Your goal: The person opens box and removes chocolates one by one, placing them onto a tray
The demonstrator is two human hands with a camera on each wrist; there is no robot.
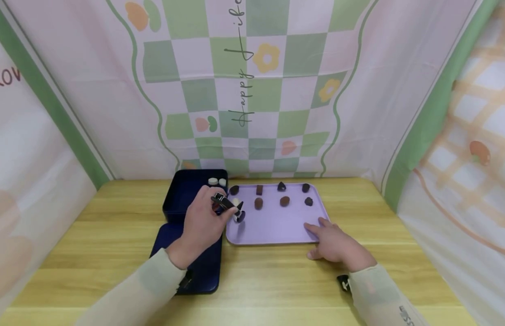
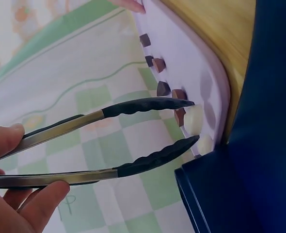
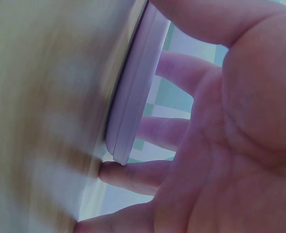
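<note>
My left hand (image 1: 204, 222) grips a pair of tongs (image 2: 148, 106) with black scalloped tips and metal arms. A white rounded piece (image 2: 193, 120) sits between the tong tips, over the left end of the lilac tray (image 1: 277, 231). Another white piece (image 2: 204, 144) is close by on the tray. Several brown and near-black chocolate-like pieces (image 1: 284, 201) stand in two rows across the tray's back half. With fingers spread, my right hand (image 1: 335, 242) rests at the tray's front right corner, some fingertips on the tray and the thumb by its front edge.
A dark blue open box (image 1: 175, 197) stands left of the tray, with white pieces (image 1: 213, 181) at its back right. In front of it lies a dark blue lid (image 1: 207, 271), partly under the left forearm. A patterned curtain (image 1: 269, 95) hangs behind the wooden table (image 1: 269, 285).
</note>
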